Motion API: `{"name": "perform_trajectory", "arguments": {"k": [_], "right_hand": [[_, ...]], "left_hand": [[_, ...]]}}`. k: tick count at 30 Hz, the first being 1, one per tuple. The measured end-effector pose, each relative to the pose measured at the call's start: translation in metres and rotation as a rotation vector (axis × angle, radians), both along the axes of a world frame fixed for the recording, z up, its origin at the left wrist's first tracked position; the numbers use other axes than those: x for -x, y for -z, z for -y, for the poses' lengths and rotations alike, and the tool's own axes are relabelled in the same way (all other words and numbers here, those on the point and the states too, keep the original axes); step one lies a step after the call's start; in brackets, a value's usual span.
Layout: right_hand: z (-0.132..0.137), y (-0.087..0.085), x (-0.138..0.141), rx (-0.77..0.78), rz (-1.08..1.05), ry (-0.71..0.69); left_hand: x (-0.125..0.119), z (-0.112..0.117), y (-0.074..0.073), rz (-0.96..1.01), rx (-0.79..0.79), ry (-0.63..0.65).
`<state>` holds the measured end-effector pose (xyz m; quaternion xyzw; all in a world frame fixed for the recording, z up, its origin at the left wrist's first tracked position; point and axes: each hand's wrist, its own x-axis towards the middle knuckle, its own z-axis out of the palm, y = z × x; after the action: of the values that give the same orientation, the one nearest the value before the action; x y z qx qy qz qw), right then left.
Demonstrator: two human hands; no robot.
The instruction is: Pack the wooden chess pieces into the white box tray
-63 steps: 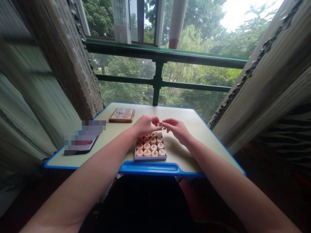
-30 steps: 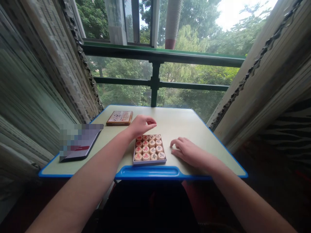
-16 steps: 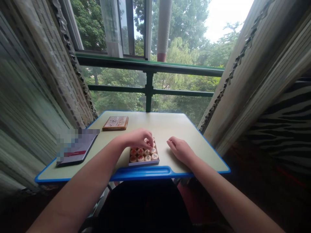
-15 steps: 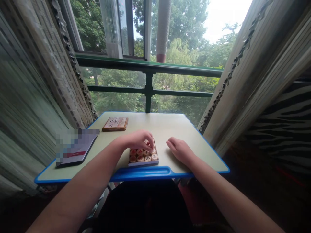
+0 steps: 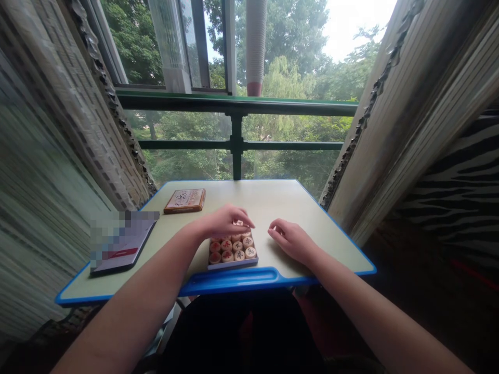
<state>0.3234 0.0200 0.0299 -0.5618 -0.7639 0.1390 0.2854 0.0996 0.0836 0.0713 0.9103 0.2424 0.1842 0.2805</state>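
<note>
Head view, frame centre: left hand (image 5: 224, 223) fingers are curled over far pieces (image 5: 237, 238) in the tray (image 5: 233, 264), grip hidden; right hand (image 5: 290, 240) is rested loosely open. Pieces are best pressed flat.

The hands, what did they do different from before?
Earlier both hands pinched one wooden piece in the air above the box. Now that piece is out of their grip. The left hand has come down onto the far rows of pieces in the box, and the right hand has dropped flat onto the table beside it. The box, its lid and the dark flat thing stayed put.
</note>
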Motion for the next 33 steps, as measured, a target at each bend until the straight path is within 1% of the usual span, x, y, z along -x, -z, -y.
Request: {"name": "perform_trajectory", "arguments": {"k": [2, 3, 4, 5, 6, 8, 9, 11, 13, 15, 17, 19, 22, 24, 28, 30, 33], "right_hand": [[-0.003, 0.001, -0.002, -0.021, -0.158, 0.091], [-0.005, 0.0, -0.002, -0.016, -0.273, 0.143], [-0.009, -0.001, -0.002, 0.014, -0.408, 0.187], [-0.013, -0.004, -0.001, 0.075, -0.557, 0.215], [-0.019, -0.007, 0.002, 0.169, -0.719, 0.219], [-0.03, -0.016, 0.01, 0.44, -0.95, 0.18], [-0.036, -0.02, 0.016, 0.533, -1.017, 0.129], [-0.046, -0.027, 0.028, 0.668, -1.017, -0.016], [-0.053, -0.028, 0.036, 0.705, -0.996, -0.084], [-0.059, -0.024, 0.04, 0.67, -0.923, -0.11], [-0.062, -0.016, 0.039, 0.566, -0.793, -0.125], [-0.063, -0.009, 0.037, 0.473, -0.709, -0.182], [-0.063, -0.004, 0.033, 0.463, -0.763, -0.292], [-0.064, -0.005, 0.032, 0.446, -0.793, -0.284], [-0.065, -0.013, 0.029, 0.338, -0.819, -0.221], [-0.064, -0.017, 0.029, 0.309, -0.85, -0.242], [-0.061, -0.02, 0.029, 0.307, -0.867, -0.293]], "left_hand": [[0.001, -0.001, -0.002, 0.094, -0.043, -0.096], [0.001, -0.002, -0.003, 0.134, -0.054, -0.133], [0.002, -0.003, -0.004, 0.165, -0.057, -0.162], [0.002, -0.003, -0.004, 0.186, -0.054, -0.182], [0.002, -0.004, -0.004, 0.196, -0.05, -0.193], [0.002, -0.004, -0.003, 0.193, -0.05, -0.196], [0.002, -0.004, -0.002, 0.182, -0.055, -0.19], [0.003, -0.006, 0.001, 0.145, -0.068, -0.176], [0.004, -0.009, 0.004, 0.104, -0.082, -0.19], [0.005, -0.013, 0.008, 0.076, -0.095, -0.238], [0.006, -0.018, 0.013, 0.053, -0.109, -0.267], [0.005, -0.022, 0.016, 0.04, -0.122, -0.264], [0.004, -0.024, 0.018, 0.079, -0.147, -0.264], [0.003, -0.024, 0.018, 0.117, -0.168, -0.266], [0.002, -0.023, 0.019, 0.164, -0.235, -0.274], [0.001, -0.022, 0.021, 0.195, -0.28, -0.27], [-0.002, -0.02, 0.022, 0.257, -0.333, -0.268]]}}
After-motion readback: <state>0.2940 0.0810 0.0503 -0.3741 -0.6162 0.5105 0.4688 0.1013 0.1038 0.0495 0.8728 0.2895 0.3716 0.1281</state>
